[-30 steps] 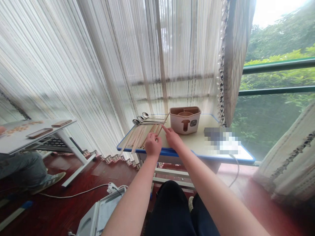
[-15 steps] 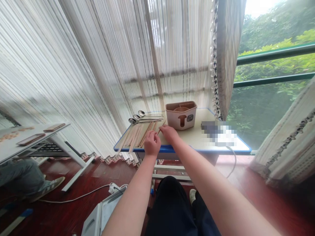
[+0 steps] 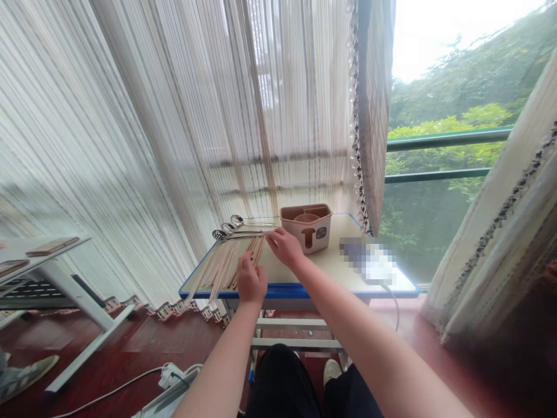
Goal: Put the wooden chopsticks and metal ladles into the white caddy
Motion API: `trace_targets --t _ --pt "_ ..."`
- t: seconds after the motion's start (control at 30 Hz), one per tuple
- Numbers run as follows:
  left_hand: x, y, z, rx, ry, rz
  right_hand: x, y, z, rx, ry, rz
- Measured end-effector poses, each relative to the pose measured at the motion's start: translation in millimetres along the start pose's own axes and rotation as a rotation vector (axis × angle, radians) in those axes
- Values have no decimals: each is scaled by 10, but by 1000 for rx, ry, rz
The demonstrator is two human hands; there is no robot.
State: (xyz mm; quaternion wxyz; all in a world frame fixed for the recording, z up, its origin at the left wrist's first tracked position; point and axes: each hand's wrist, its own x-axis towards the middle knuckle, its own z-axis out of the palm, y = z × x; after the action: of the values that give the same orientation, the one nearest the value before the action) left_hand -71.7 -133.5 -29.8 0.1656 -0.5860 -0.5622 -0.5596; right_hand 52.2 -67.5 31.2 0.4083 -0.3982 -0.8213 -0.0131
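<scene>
My left hand (image 3: 252, 280) rests over the right side of a spread of chopsticks (image 3: 224, 264), its fingers bent and its thumb apart from them. Beyond it, my right hand (image 3: 284, 245) has its fingertips pinched together at the upper ends of the darker chopsticks (image 3: 259, 246), close to the handle tips of the metal utensils. What lies between those fingertips is hidden. Three metal utensils, among them a slotted ladle (image 3: 219, 234), lie side by side behind the chopsticks, handles to the right. A beige and brown utensil holder (image 3: 321, 236) with inner compartments stands just right of my right hand.
The small table (image 3: 304, 277) has a blue edge. At its right lies a blurred-out item (image 3: 368, 259) with a cable hanging down. Curtains (image 3: 296, 116) hang directly behind. Another table (image 3: 47, 261) stands at the left, near a person's shoe (image 3: 35, 371). A power strip (image 3: 172, 374) is below.
My right hand has moved left and away from me, towards the utensil handles. My left hand has shifted left over the chopsticks, apart from the right hand. The camera view has turned right.
</scene>
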Motion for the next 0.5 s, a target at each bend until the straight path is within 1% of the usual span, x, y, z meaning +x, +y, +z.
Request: trace_targets --t 0.03,0.1,0.17,0.2,0.37,0.43,0.5 --pt "26 7 2 38 -34 -17 65 -4 -51 25 22 -14" --pt "102 16 11 55 -137 -72 194 -3 -152 87 39 -42" --pt "203 11 33 3 -237 -128 309 8 -234 165 41 -58" --pt "258 3 53 -28 -266 -146 358 17 -267 206 44 -56" --pt "516 -41 220 -215 -264 -196 551 59 -415 366 78 -31" --pt "605 -24 291 -297 -280 -208 628 71 -502 396 65 -43" --pt "692 22 353 -339 -305 -193 714 91 -603 431 41 -39"
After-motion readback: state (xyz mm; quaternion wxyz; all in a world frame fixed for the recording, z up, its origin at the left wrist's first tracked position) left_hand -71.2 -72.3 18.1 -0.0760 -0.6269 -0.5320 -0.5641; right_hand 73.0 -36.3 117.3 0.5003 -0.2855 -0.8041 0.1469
